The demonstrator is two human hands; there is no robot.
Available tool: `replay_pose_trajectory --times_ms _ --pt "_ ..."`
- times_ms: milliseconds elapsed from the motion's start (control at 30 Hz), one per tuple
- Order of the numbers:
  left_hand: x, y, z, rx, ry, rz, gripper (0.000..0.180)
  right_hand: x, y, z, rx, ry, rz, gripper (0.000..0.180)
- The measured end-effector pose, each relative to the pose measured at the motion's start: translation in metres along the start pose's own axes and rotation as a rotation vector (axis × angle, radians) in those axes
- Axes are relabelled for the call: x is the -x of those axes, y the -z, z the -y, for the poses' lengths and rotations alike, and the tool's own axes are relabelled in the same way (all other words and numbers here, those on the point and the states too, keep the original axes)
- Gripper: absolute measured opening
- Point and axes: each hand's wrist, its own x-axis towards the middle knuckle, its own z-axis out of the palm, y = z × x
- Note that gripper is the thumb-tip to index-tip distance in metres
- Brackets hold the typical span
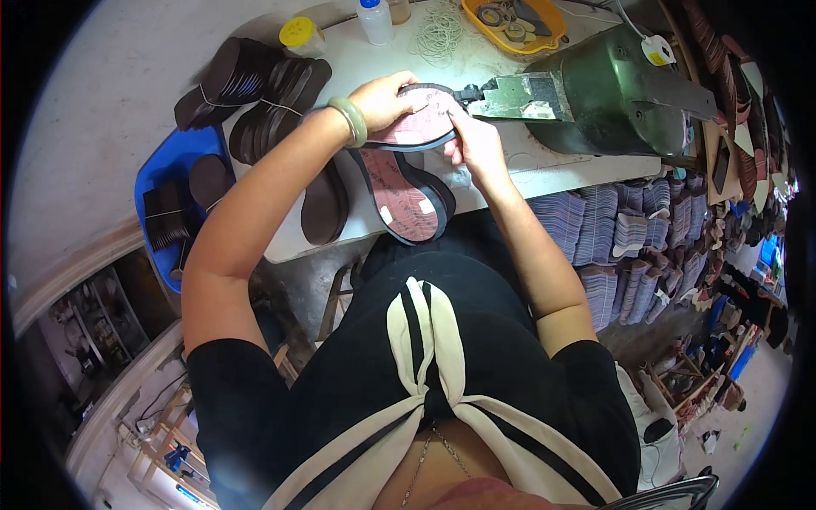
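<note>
A shoe sole point(414, 129) with a dark rim and pink printed face lies at the head of a green sewing machine point(586, 93). My left hand point(382, 104), with a jade-coloured bangle on its wrist, grips the left part of the sole, its thumb on the pink face. On the opposite edge, my right hand point(478, 146) pinches the sole right beside the machine's narrow end. The fingers under the sole are hidden. Just below, more pink-faced soles point(399, 197) lie overlapped at the table's front edge. A plain dark brown sole point(325, 208) lies to their left.
Tied bundles of brown soles point(234, 72) stand at the left, above a blue tray point(153, 174) with more soles. Along the back are a yellow-lidded jar point(299, 34), a white bottle point(375, 24), loose string point(439, 34) and a yellow basket point(552, 42). Striped stacks point(595, 225) fill the right.
</note>
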Motion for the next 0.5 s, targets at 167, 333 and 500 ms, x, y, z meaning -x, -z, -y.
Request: replay_pose_trajectory --times_ms 167,333,500 --pt "0.011 -0.023 0.010 0.079 0.037 -0.184 0.029 0.005 0.000 0.000 -0.010 -0.027 -0.010 0.037" --pt "0.019 -0.041 0.003 0.114 0.109 -0.326 0.046 0.021 0.001 -0.014 -0.136 0.037 0.035 0.033" --pt "0.014 -0.060 0.025 0.297 0.044 -0.440 0.049 0.054 -0.011 -0.046 -0.440 -0.040 0.195 0.027"
